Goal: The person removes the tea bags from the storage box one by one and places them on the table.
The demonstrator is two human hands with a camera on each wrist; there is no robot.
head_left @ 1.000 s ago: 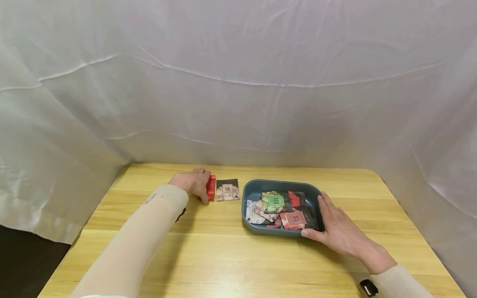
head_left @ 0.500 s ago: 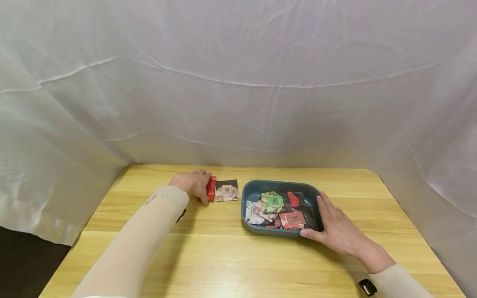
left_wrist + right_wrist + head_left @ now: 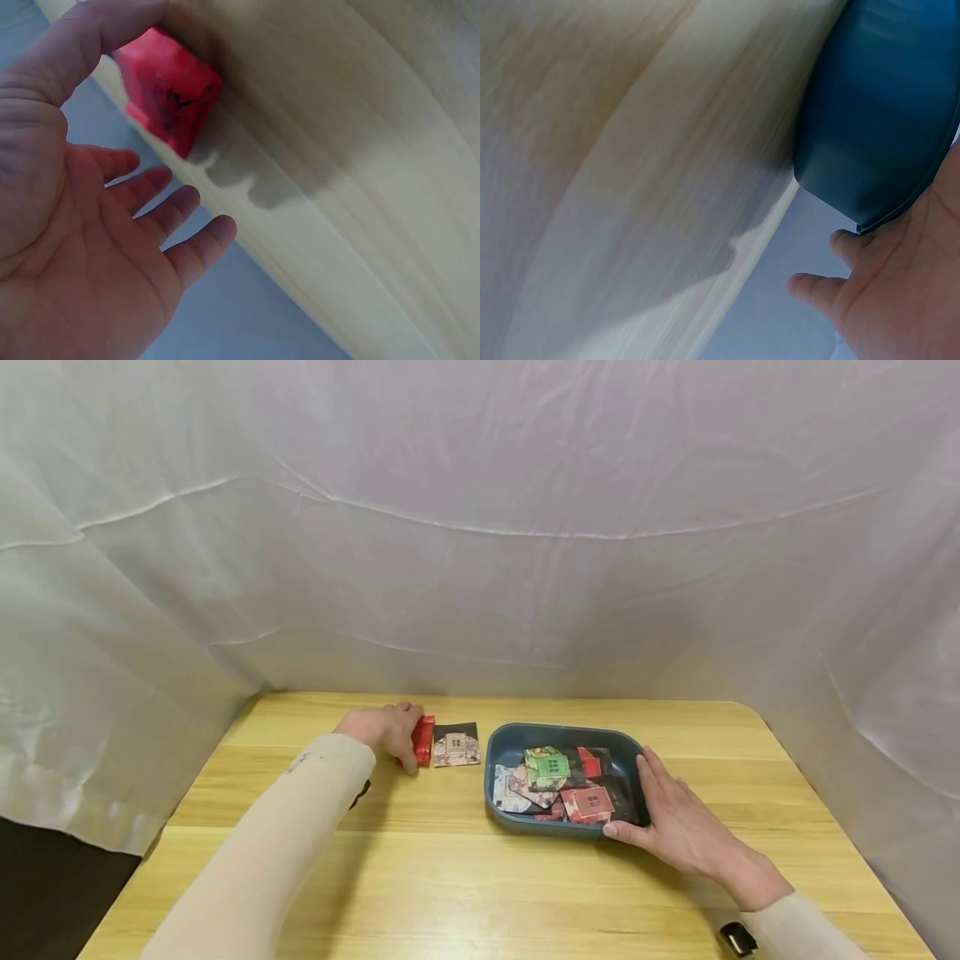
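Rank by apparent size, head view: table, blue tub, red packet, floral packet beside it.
1. Table
2. Blue tub
3. Unsure: floral packet shows more area than red packet, but the left hand partly covers the red one.

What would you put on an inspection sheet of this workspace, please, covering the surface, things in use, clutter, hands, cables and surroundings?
Surface: pale wood-grain table, with shadows by both arms.
Things in use: a red packet and a black packet with a floral print lie side by side; a dark blue container to their right holds overlapping, mixed packets.
Clutter: nothing seen besides these.
Hands: the left hand is at the red packet, its fingers not wrapped round it; the right hand rests against the container's right end.
Cables: nothing seen.
Surroundings: pale, creased fabric behind and at both sides; a dark patch at lower left, unclear.
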